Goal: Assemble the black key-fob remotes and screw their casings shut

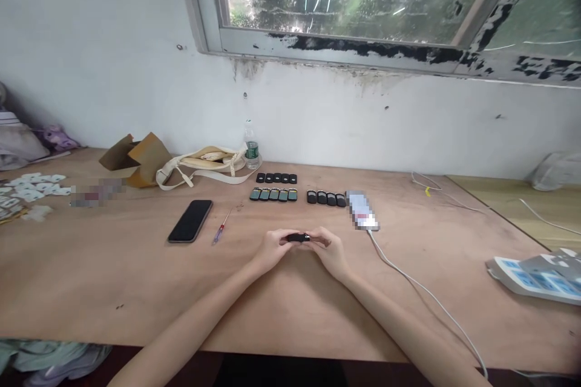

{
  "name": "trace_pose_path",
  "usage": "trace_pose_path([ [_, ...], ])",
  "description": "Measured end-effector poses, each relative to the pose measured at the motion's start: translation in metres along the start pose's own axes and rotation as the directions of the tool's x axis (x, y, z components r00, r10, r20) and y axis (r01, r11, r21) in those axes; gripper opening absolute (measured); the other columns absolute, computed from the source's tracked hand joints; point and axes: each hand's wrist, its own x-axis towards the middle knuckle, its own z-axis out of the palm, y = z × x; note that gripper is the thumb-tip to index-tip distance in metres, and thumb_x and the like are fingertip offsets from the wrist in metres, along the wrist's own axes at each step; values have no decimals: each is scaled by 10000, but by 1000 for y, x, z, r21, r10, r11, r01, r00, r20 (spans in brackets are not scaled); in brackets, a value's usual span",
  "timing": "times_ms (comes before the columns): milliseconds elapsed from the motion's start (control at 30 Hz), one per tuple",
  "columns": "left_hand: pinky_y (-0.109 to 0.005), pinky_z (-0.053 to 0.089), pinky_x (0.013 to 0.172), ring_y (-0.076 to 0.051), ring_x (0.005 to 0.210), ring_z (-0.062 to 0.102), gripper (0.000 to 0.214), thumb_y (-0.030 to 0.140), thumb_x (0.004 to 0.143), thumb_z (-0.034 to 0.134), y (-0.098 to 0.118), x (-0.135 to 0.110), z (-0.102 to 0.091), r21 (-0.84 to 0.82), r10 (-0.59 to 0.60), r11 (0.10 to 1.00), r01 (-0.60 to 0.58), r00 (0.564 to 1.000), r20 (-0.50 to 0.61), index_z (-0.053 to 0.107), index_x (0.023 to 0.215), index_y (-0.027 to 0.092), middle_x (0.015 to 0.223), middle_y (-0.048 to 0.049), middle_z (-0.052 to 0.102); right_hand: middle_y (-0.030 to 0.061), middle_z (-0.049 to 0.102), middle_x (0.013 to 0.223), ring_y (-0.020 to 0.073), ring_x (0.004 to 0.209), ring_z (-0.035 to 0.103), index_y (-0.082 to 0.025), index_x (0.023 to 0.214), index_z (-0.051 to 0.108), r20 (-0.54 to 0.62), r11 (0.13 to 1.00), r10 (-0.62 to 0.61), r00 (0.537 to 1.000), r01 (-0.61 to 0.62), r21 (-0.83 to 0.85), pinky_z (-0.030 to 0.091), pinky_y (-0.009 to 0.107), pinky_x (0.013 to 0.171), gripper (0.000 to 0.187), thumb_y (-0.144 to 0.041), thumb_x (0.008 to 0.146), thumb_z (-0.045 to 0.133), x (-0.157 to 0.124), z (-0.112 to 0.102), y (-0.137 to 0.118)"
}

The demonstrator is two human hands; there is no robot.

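Fingertips of the left hand [272,251] pinch one end of a small black case [297,237], thumb and forefinger drawn close together with the case between them. At its other end, where a small silvery part shows, the right hand [333,255] also grips it, the thumb and forefinger bent into a narrow pinch. How the remaining fingers of either hand are placed behind the case cannot be told. Both hands are just above the wooden table [136,278], near its middle, and the case lies level between them.

Beyond the hands stand three neat groups: a row of five black pieces [277,178] at the back, a row of five grey-faced pieces [274,195] in front of it, and four dark rounded pieces [322,198] just to the right. A slim screwdriver [220,232] lies to the left of the left hand, with a dark-screened phone [191,221] beside it. Past the right hand, a lit phone [361,208] lies near the four rounded pieces, a white cable [422,286] running from its near end.
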Motion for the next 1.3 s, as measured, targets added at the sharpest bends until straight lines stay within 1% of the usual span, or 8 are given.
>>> trace_pose_path([
  [267, -293, 499, 832, -186, 905, 645, 226, 246, 873, 540, 7, -1, -8, 212, 148, 965, -154, 988, 44, 698, 1033, 218, 1017, -48, 712, 46, 692, 838, 209, 817, 653, -193, 795, 639, 76, 999, 21, 997, -25, 45, 520, 342, 750, 235, -393, 717, 735, 2, -4, -10],
  [467, -302, 524, 829, -211, 943, 661, 272, 305, 803, 657, 9, 0, -8, -50, 33, 998, -31, 998, 53, 690, 1039, 174, 1045, -68, 710, 28, 688, 769, 196, 759, 644, -192, 732, 645, 37, 997, 46, 998, -49, 68, 510, 325, 721, 251, -413, 686, 756, 3, -2, -11],
  [533, -307, 526, 841, -212, 969, 657, 289, 315, 818, 640, 8, 1, -8, -89, 41, 996, -33, 996, 81, 684, 1065, 172, 1074, -73, 701, 29, 684, 765, 198, 769, 643, -193, 722, 644, 24, 996, 51, 998, -53, 75, 512, 329, 734, 252, -416, 684, 758, 3, -2, -10],
  [667, -287, 518, 787, -180, 886, 648, 240, 279, 892, 535, 2, 1, -11, 165, 207, 963, -215, 976, 64, 690, 1056, 199, 994, -62, 713, 39, 697, 850, 211, 839, 656, -205, 792, 626, 56, 992, 57, 997, -63, 113, 523, 352, 781, 263, -400, 682, 765, 2, -2, -6],
  [800, -269, 502, 714, -163, 771, 614, 252, 247, 917, 490, -6, -1, -12, 407, 399, 810, -422, 906, 143, 656, 1096, 184, 906, -60, 712, 35, 699, 907, 213, 892, 658, -218, 817, 596, 79, 996, 54, 995, -59, 63, 524, 362, 819, 276, -398, 688, 760, 1, -3, 0],
  [933, -261, 482, 642, -157, 677, 589, 251, 271, 932, 477, -5, -3, -9, 496, 477, 717, -490, 864, 163, 642, 1079, 152, 836, -56, 712, 24, 675, 862, 198, 853, 646, -213, 794, 569, 114, 999, 35, 993, -39, 38, 526, 340, 776, 272, -413, 713, 736, 2, -5, 3],
  [1067, -248, 483, 664, -143, 682, 600, 284, 319, 947, 449, 1, -1, -11, 483, 465, 727, -488, 868, 178, 644, 1084, 166, 827, -55, 701, 20, 649, 829, 177, 806, 627, -203, 764, 536, 137, 998, -2, 991, -7, 64, 520, 316, 737, 270, -395, 734, 724, 4, -6, 3],
  [1300, -257, 490, 752, -177, 839, 636, 318, 338, 905, 514, 8, -1, -21, 440, 290, 815, -376, 924, 250, 615, 1179, 209, 956, -67, 698, 20, 637, 811, 179, 793, 622, -211, 727, 489, 178, 998, -18, 984, 28, -56, 526, 332, 745, 263, -389, 778, 675, 2, -6, -9],
])
